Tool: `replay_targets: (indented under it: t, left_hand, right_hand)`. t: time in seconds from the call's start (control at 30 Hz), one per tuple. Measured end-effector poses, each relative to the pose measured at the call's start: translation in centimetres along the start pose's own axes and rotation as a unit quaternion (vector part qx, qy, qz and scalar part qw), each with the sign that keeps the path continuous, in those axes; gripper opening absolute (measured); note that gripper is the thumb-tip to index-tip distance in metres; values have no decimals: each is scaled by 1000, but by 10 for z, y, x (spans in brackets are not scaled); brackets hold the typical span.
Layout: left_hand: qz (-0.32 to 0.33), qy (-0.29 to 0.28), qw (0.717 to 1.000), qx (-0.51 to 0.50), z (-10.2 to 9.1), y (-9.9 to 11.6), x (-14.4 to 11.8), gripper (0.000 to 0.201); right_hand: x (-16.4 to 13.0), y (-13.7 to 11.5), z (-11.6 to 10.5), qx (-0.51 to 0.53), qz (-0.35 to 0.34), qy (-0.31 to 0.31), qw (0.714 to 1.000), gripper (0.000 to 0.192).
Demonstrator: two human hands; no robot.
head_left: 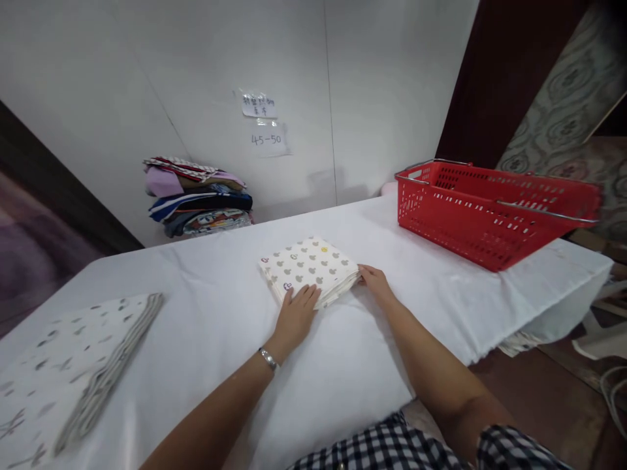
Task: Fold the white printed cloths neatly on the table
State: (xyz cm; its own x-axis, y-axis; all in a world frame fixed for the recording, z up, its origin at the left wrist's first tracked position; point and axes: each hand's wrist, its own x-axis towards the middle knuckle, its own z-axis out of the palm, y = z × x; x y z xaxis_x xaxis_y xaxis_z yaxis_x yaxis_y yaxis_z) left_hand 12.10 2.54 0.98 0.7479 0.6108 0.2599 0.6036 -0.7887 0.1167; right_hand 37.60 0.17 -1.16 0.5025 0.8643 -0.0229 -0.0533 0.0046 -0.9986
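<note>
Flat left hand presses folded cloth; right hand touches its edge.

Cut off by the left and bottom edges: the patterned cloth stack at the near corner of the bench. Hidden behind the red basket: its far wall and whatever lies inside. Too small to read: upper note on the wall. Tucked under the folded cloth, out of sight: fingers of the right hand. Blurred: floor at far right.
</note>
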Motion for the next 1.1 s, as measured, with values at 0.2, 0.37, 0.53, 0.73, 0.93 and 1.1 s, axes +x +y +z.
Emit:
replay_targets:
  t: [0.2, 0.37, 0.53, 0.73, 0.93, 1.1]
  left_hand:
    - [-94, 24, 993, 68, -34, -96, -38, 55]
    - [-195, 74, 973, 94, -55, -108, -43, 46]
    - [-65, 46, 997, 12, -38, -22, -20, 48]
    - [-56, 31, 998, 28, -5, 14, -2, 60]
    - [-37, -7, 999, -19, -22, -23, -24, 54]
    - [29, -13, 998, -57, -43, -45, -73, 56]
  right_hand:
    - [-20, -13, 8, 2, 57, -143, 988, 35]
    - [-18, -13, 14, -45, 20, -88, 995, 25]
    - [-21, -10, 17, -64, 24, -90, 994, 23]
    - [-23, -9, 17, -71, 27, -100, 992, 19]
    - [-18, -1, 15, -68, 20, -110, 991, 21]
    - [-17, 6, 17, -174, -78, -73, 979, 24]
